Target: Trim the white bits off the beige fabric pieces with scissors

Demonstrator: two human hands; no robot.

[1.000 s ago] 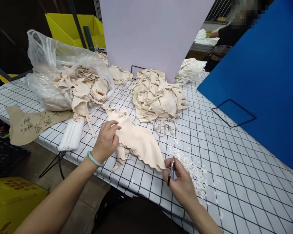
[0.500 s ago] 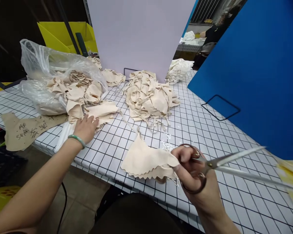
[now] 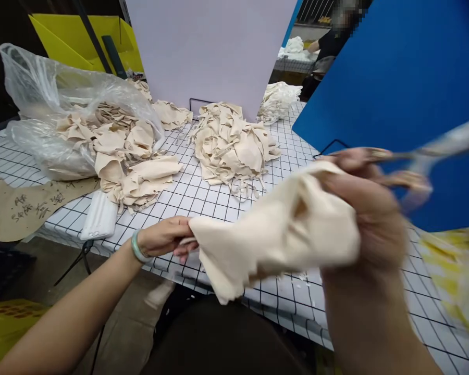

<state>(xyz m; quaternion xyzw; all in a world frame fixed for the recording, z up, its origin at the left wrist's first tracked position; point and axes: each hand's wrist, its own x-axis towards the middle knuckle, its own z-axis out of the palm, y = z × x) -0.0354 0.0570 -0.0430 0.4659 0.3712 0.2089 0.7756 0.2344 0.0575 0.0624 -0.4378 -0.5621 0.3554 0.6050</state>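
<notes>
Cream fabric piece (image 3: pixel 273 234) held up between two bare hands, above the near edge of a grid-patterned table (image 3: pixel 336 291).

Left hand (image 3: pixel 166 238), a pale green bangle (image 3: pixel 136 247) on its wrist, pinches one end of the piece. Right hand (image 3: pixel 371 208), blurred and close to the camera, is clenched around the other end and also grips a pair of scissors (image 3: pixel 426 153), the blades pointing right. On the table behind lie a heap of cream fabric pieces (image 3: pixel 230 143) in the middle, a clear plastic bag (image 3: pixel 62 104) spilling more of them at left, a brown paper pattern (image 3: pixel 27 205) with handwriting, and a white ribbed object (image 3: pixel 99 223). A white board (image 3: pixel 211 47) and a blue board (image 3: pixel 406 78) stand at the back. Another person (image 3: pixel 328 41) sits far behind.
</notes>
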